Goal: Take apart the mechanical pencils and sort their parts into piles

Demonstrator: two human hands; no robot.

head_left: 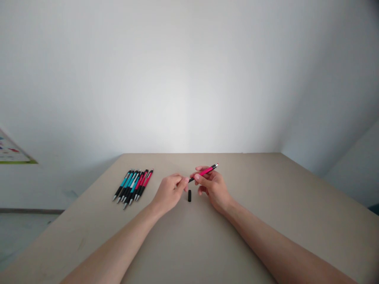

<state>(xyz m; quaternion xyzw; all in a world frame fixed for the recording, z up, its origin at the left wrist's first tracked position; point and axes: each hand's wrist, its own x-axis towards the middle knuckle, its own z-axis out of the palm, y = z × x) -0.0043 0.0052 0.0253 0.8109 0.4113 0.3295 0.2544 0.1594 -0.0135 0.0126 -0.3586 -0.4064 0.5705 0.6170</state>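
Note:
My right hand (pixel 212 185) pinches a pink pen (pixel 206 171) between thumb and fingers, and the pen's clicker end slants up to the right. At the pen's lower end, the fingertips of my left hand (pixel 173 189) are closed on its thin dark front part. The very tip is hidden behind the left fingers. Just below the gap between both hands, a short black tube (pixel 190 196), like a pen's rubber grip, lies on the table.
A bunch of turquoise and pink pens (pixel 134 187) with black grips and silver tips lies to the left on the beige table (pixel 281 213). White walls stand behind the table and to its right. A poster (pixel 14 152) hangs at far left.

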